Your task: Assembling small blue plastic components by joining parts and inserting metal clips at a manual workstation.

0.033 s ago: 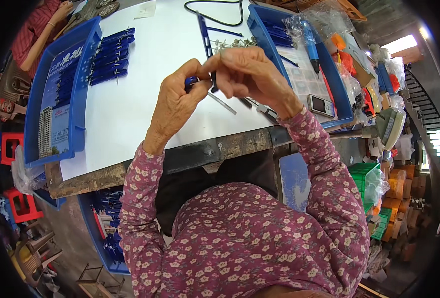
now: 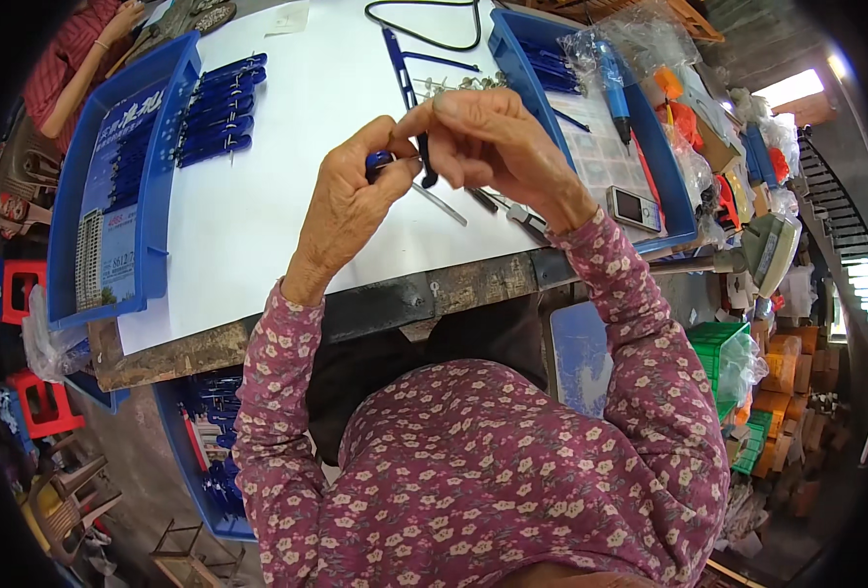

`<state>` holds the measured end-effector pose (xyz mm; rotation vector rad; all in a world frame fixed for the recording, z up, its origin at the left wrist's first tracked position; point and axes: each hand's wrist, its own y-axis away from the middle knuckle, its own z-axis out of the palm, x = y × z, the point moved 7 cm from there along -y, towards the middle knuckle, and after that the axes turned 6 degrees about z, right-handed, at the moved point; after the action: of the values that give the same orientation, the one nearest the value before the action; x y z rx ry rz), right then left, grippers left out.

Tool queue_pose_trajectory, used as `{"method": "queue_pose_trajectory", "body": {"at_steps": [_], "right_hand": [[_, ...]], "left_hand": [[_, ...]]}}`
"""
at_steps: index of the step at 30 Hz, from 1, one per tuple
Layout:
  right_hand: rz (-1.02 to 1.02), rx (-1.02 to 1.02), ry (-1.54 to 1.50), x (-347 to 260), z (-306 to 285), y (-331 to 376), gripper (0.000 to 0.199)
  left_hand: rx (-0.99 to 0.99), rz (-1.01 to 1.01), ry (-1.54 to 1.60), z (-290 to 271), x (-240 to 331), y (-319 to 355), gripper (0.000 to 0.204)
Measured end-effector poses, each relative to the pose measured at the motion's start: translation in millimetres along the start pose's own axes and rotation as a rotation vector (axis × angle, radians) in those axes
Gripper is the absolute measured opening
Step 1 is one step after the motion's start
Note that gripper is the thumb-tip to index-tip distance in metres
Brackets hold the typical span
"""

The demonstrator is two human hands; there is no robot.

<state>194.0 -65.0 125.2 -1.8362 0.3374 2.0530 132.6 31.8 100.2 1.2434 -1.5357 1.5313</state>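
My left hand (image 2: 349, 196) is closed, with the rounded blue end of a plastic part (image 2: 379, 165) showing between thumb and forefinger. A long, slim blue plastic piece (image 2: 399, 67) with slots along it slants down between my two hands; its dark lower end (image 2: 429, 176) shows below the fingers. My right hand (image 2: 488, 137) pinches around this piece with thumb and forefinger, the other fingers curled. Under the hands a thin metal rod (image 2: 440, 204) lies on the white sheet. Small metal parts (image 2: 444, 86) lie in a heap just beyond my right hand.
At the left stands a blue tray (image 2: 155, 176) beside a row of blue tools (image 2: 220, 110). Another blue tray (image 2: 674, 186), at the right, holds a blue electric screwdriver (image 2: 612, 88) and a small grey device (image 2: 634, 209). A black cable loop (image 2: 422, 47) lies at the back. A co-worker's arm (image 2: 86, 73) shows far left.
The long blue piece has tilted a little, its far end shifting left and its dark lower end slightly down and right. Both hands stay nearly in place.
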Motion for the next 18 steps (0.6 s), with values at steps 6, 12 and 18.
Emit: {"method": "queue_pose_trajectory", "body": {"at_steps": [6, 12, 18], "right_hand": [[-0.012, 0.121, 0.223, 9, -10, -1, 0.035], [0.055, 0.142, 0.327, 18, -4, 4, 0.035], [0.137, 0.05, 0.242, 33, 1, 10, 0.036]], "left_hand": [[-0.015, -0.012, 0.077, -4, 3, 0, 0.011], [0.003, 0.007, 0.074, -10, 10, 1, 0.011], [0.024, 0.042, 0.01, -16, 18, -1, 0.012]]}}
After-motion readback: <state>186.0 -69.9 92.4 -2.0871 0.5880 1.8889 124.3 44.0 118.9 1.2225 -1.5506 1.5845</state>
